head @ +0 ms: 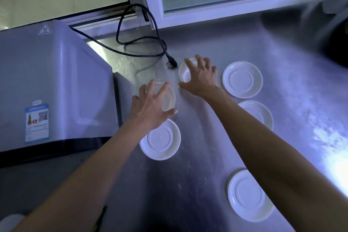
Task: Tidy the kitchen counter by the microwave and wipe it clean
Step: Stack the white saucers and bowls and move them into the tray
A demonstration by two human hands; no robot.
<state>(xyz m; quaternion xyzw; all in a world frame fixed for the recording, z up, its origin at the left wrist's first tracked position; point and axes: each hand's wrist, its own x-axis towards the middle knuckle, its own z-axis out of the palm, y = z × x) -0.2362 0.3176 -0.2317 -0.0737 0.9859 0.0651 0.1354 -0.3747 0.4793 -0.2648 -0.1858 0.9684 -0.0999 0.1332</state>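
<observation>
Several white dishes lie on the steel counter (216, 30) to the right of the microwave (56, 88). My left hand (150, 107) is spread over a small white dish (169, 98) beside the microwave, with straight fingers across its top and the thumb at its near rim. My right hand (199, 75) claws over another small white dish (183, 76), with fingertips at the far rim and the thumb at the near rim. Four white saucers lie free: one at the right (242, 79), one partly under my right forearm (263, 114), one below my left hand (160, 139), one nearest me (248, 196).
The microwave's black power cord (143, 43) loops over the counter behind the dishes, and its plug (171, 62) lies just left of my right hand. A window frame (226, 5) runs along the back. A dark object (339, 43) sits at the far right edge.
</observation>
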